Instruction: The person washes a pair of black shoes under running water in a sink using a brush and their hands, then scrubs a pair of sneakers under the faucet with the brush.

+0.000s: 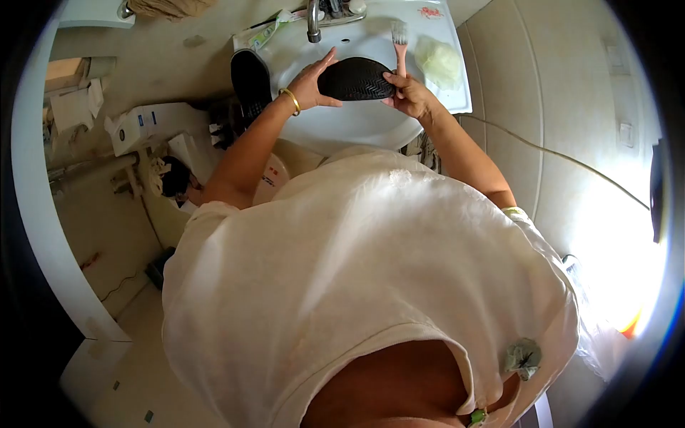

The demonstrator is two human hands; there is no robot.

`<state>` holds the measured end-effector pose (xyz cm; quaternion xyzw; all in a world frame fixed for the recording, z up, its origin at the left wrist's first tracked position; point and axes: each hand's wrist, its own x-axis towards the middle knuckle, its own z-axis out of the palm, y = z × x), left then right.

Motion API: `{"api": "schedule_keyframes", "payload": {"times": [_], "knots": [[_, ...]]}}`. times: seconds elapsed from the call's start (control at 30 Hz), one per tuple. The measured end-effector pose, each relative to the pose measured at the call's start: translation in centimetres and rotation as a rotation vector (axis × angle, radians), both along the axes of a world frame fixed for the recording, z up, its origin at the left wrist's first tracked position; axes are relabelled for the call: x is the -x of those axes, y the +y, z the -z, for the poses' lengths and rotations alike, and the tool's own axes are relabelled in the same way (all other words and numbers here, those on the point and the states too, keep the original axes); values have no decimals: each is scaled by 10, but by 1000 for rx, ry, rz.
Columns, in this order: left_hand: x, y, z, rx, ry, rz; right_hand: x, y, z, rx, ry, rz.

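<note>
A black slipper (pixel 354 80) with a ridged, herringbone-patterned sole is held sideways over the white sink (pixel 314 127). My left hand (pixel 311 83), a gold bangle at its wrist, wraps the slipper's left end with thumb and fingers spread apart. At the other end, my right hand (pixel 412 95) pinches the slipper's edge. A brush (pixel 401 58) with a pink handle and pale bristles also sticks up from my right hand, bristles pointing away from me. A second black slipper (pixel 250 80) leans on the sink's left edge, sole partly visible.
The metal faucet (pixel 313 25) rises at the back of the sink. A pale green crumpled bag or cloth (pixel 438 61) lies on the right rim. A toothpaste-like tube (pixel 265 33) lies at the back left. A white box (pixel 153 127) is left of the sink; a cable (pixel 546 148) crosses the right wall.
</note>
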<state>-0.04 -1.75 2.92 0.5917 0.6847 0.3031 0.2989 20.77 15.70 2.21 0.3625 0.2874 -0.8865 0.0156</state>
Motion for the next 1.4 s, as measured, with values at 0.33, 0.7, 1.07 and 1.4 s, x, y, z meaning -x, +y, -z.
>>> {"api": "schedule_keyframes", "payload": {"times": [0.33,0.7,1.07,1.4], "knots": [[-69,-22,36,24,-2122,-838,5,-22,-29,24,57,120],[-23,0,48,-261,-1638,-692,-37,-11,-44,-1610,-171,-543],[-45,12,35,-133,-1540,-602,9,-28,-53,-2114,-166,-541],[-34,9,36,-79,-1382,-641,30,-28,-55,-2178,-188,-470]]}}
